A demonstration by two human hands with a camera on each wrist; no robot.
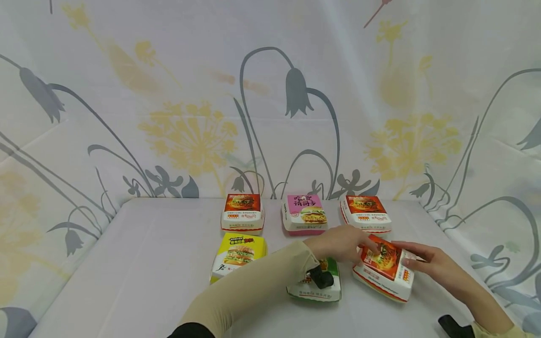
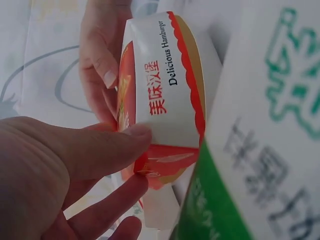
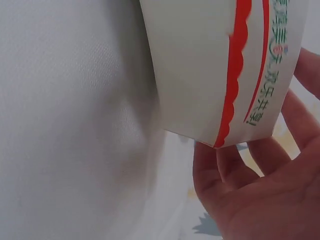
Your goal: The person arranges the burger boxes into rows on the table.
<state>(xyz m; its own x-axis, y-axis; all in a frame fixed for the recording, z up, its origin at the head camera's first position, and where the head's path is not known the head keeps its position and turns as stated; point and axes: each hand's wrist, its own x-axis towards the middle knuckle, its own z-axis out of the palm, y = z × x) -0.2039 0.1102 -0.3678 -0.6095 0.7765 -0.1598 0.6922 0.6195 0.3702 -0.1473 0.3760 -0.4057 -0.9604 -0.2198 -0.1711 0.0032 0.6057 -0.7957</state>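
Observation:
A red-and-white hamburger box (image 1: pixel 382 270) sits turned at an angle at the right of the front row, between both hands. My left hand (image 1: pixel 342 241) reaches across to its left corner. In the left wrist view the thumb and index finger of that left hand (image 2: pixel 65 160) pinch the red corner of the box (image 2: pixel 165 90). From the right, my right hand (image 1: pixel 439 263) grips the other end, thumb near the top edge. In the right wrist view its fingers (image 3: pixel 267 155) curl around the end of the box (image 3: pixel 200 65). Whether the box touches the table cannot be told.
A green-and-white box (image 1: pixel 314 291) stands just left, partly under my left forearm. A yellow box (image 1: pixel 238 253) is farther left. Behind are a red box (image 1: pixel 243 211), a pink box (image 1: pixel 304 213) and another red box (image 1: pixel 365 211), before a flowered curtain (image 1: pixel 270 94) on the white table (image 1: pixel 139 263).

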